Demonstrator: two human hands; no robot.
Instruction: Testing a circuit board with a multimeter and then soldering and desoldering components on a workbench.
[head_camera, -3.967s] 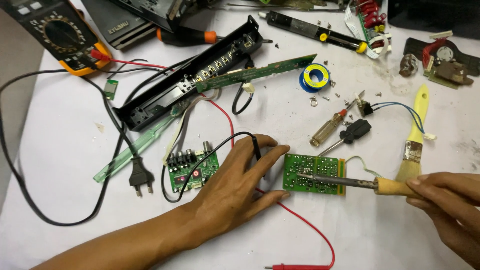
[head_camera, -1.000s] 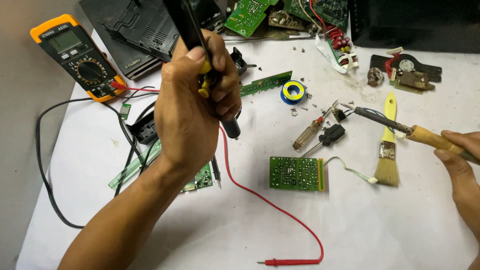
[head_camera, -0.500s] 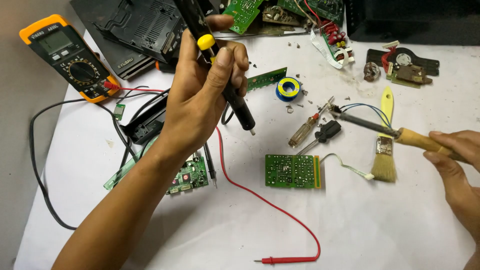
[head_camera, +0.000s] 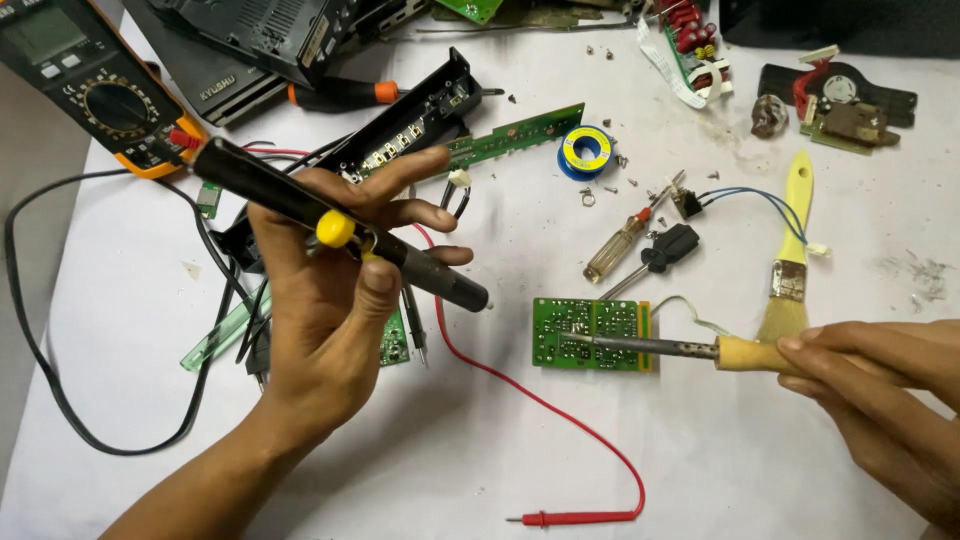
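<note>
The small green circuit board (head_camera: 590, 334) is lying flat on the white table (head_camera: 760, 470), near the middle and slightly to the right. The soldering iron (head_camera: 690, 349) is reaching across it from the right, its long axis running almost straight left-right, with the metal tip resting on or just above the board's near half; which of the two is hard to make out. The right hand (head_camera: 880, 395) is gripping the iron's wooden handle, fingers curled and pressed together around it, and is partly cut off by the frame's edge. To the left of the board, the left hand (head_camera: 335, 300) is holding a black desoldering pump (head_camera: 340, 230) with a yellow button, fingers wrapped around its barrel, thumb beside the button. The pump's nozzle is pointing right and nearward towards the board, well apart from it. The right hand is therefore the nearer one. A red probe lead (head_camera: 560, 440) is curving past the board's near side.
</note>
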